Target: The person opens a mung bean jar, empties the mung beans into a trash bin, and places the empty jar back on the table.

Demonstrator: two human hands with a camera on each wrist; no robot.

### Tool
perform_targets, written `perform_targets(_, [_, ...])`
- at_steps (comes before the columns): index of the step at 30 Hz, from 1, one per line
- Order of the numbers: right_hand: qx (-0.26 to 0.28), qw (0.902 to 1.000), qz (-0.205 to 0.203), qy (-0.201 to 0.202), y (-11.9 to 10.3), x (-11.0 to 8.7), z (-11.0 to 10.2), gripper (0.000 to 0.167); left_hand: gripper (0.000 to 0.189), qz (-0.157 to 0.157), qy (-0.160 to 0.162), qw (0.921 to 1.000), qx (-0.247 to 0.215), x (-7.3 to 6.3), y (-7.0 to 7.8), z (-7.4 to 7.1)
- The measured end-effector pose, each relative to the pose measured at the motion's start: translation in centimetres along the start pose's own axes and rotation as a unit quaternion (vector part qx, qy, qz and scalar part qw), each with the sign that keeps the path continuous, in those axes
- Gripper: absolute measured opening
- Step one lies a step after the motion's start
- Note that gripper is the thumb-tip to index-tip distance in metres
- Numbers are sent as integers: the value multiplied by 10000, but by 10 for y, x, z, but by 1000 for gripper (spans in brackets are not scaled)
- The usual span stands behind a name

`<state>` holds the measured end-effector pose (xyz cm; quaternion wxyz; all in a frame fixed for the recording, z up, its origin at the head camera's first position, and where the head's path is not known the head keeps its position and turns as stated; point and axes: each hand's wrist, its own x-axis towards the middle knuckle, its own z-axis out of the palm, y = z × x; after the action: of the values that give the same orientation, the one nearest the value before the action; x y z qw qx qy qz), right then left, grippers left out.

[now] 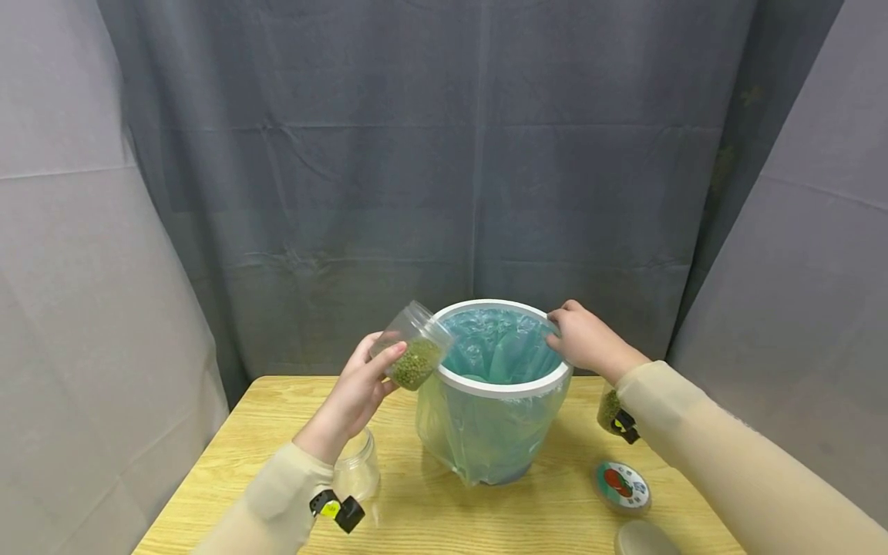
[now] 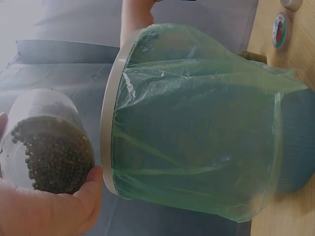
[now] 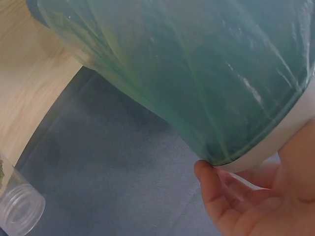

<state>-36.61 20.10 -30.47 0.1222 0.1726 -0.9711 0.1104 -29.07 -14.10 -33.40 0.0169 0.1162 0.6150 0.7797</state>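
Left hand (image 1: 357,387) grips tilted clear jar (image 1: 420,341), part-filled with mung beans (image 1: 416,368); right hand (image 1: 590,339) pinches white rim (image 1: 502,391) of bin (image 1: 496,435), inside far edge of table (image 1: 277,408).

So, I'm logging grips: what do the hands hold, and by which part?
Left hand: the tilted jar, by its side. Right hand: the bin, by its rim.
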Motion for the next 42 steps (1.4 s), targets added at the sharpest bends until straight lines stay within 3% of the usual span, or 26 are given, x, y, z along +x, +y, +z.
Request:
perform_targets(17, [-167,9998,28,72,-1,1,1,38,47,-44,-124,9996,254,6,8,3])
perform_targets(28, [-147,9997,193,47,-3,0,1,37,46,-172,-16,9992,352,14,13,1])
perform_targets(42, [64,9996,226,151,-3,0,4,39,53,-279,72,9964,793,26,18,-6])
